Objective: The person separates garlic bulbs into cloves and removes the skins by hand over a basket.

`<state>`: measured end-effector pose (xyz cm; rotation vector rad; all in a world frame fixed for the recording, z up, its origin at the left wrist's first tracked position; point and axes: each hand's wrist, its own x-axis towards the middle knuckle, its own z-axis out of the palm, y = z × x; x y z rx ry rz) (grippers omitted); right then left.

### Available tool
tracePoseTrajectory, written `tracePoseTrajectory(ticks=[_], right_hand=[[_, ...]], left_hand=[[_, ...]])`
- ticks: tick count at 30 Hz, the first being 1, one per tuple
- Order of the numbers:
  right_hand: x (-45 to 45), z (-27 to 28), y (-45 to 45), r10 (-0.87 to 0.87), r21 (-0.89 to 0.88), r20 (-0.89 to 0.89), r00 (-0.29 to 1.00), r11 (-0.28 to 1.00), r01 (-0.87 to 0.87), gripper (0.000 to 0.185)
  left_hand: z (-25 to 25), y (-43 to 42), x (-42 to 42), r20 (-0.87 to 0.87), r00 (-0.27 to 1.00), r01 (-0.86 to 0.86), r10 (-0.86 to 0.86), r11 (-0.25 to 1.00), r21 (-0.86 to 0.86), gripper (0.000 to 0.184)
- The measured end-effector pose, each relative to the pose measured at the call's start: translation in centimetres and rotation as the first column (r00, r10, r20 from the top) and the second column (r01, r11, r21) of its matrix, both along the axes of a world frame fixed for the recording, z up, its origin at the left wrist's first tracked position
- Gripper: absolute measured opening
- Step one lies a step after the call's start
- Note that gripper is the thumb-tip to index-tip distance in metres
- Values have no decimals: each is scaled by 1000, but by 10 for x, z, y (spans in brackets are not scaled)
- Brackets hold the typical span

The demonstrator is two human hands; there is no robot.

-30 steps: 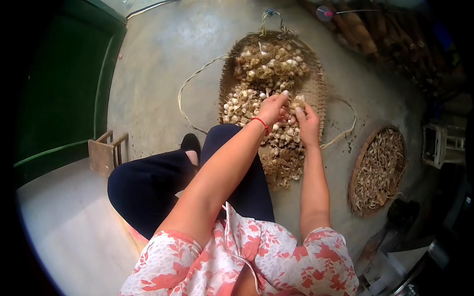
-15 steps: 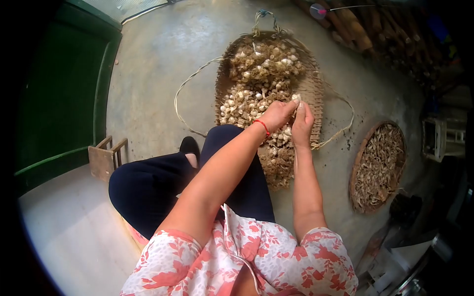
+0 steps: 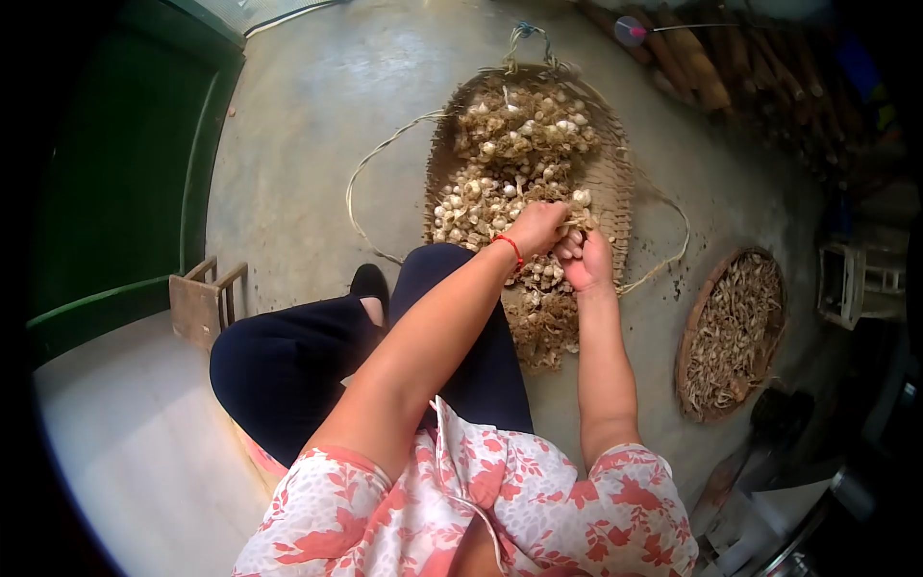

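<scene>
Over the garlic bulbs in a long woven basket [image 3: 615, 183], my left hand [image 3: 538, 228], with a red cord at the wrist, is closed on dry garlic stalk. A pale garlic bulb [image 3: 581, 197] shows just beyond its fingertips. Close against it, my right hand [image 3: 590, 262] is turned partly palm up with its fingers curled. Dry stalk shows between the two hands, but what the right fingers hold is partly hidden. Loose whitish bulbs [image 3: 471, 202] lie left of my hands, and tied bunches of garlic [image 3: 524, 125] fill the far end.
Rope handles [image 3: 361, 183] loop out from the basket onto the concrete floor. A round tray [image 3: 685, 361] of dried pieces lies to the right. Stacked logs [image 3: 697, 67] are at the far right, a small wooden stool [image 3: 197, 306] at the left by a green door [image 3: 125, 173].
Both hands have come slightly nearer to me, the right one lower and with its fingers now curled beneath the left. The pale bulb now shows beyond the fingers rather than between the fingertips.
</scene>
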<state>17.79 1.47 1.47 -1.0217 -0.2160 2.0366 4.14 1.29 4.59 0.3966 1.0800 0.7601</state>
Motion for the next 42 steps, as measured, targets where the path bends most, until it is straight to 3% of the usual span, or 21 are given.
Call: tracePoseTrajectory(ticks=[3,5,6,10,12,15,16,18,21,23,26,28,30,31,33,35,36,37,39,40,42], right_hand=[[0,3,4,21,167,202,979,984,-55,26],[0,0,7,-24,368,636,771,888,-277,24],[2,0,8,-59,419,700,712,842,-341,21],[4,4,6,-116,468,797,593,739,-484,21],[4,13,-1,-220,462,884,413,556,-691,21],[10,11,-11,-318,448,893,318,695,-562,20],[12,23,-18,-269,401,906,327,795,-456,18],[44,4,-32,-92,208,966,243,835,-510,20],[73,-20,-72,-58,218,967,248,694,-686,20],[85,-30,-88,38,-192,980,-196,445,-875,23],[49,-5,-52,5,-31,999,-36,656,-754,26],[20,-15,-10,-67,84,996,53,665,-742,29],[-13,-50,27,-349,245,937,19,616,-748,28],[-22,-57,41,-350,249,936,26,610,-752,28],[-37,-68,58,-125,-185,942,-313,584,-790,24],[-31,-79,75,-78,-40,989,-122,661,-749,22],[-30,-63,70,-101,155,988,120,734,-661,21],[-28,-44,65,-97,224,967,234,757,-614,21],[-17,-25,50,36,319,775,631,839,-440,17],[-13,-16,40,40,314,780,625,839,-444,17],[-13,-3,24,82,359,507,858,885,-296,15]], left_hand=[[-15,2,0,-2,998,-56,56,984,-167,33],[-25,-1,0,-166,976,-158,140,982,-101,36],[-22,0,-2,-251,957,-174,145,980,-97,42],[-17,0,-2,-184,966,-197,180,977,-76,35],[-29,0,4,-177,979,-107,104,994,-4,25],[-61,2,5,-317,918,-248,238,969,10,26],[-61,3,2,-437,863,-289,252,957,-19,30],[-46,4,-3,-477,811,-401,339,916,-29,34],[-75,9,-7,-566,716,-517,409,855,-36,49],[-83,9,-7,-594,668,-575,448,818,-29,53],[-84,6,-9,-603,668,-575,437,817,-46,55],[-75,5,-11,-614,693,-533,379,842,-82,50],[-78,4,-13,-604,693,-536,394,842,-66,48],[-79,4,-13,-587,699,-536,408,842,-54,45],[-56,-1,-14,-545,697,-576,466,817,-38,39],[-47,-3,-21,-424,826,-449,371,888,-97,35],[-49,-4,-21,-417,825,-450,382,890,-74,32],[-47,-3,-23,-412,822,-460,393,885,-72,32],[-37,-3,-23,-344,901,-314,264,944,-97,42],[-29,-3,-18,-282,924,-283,258,958,-51,40],[-17,-2,-15,-161,974,-170,162,985,-38,38]])
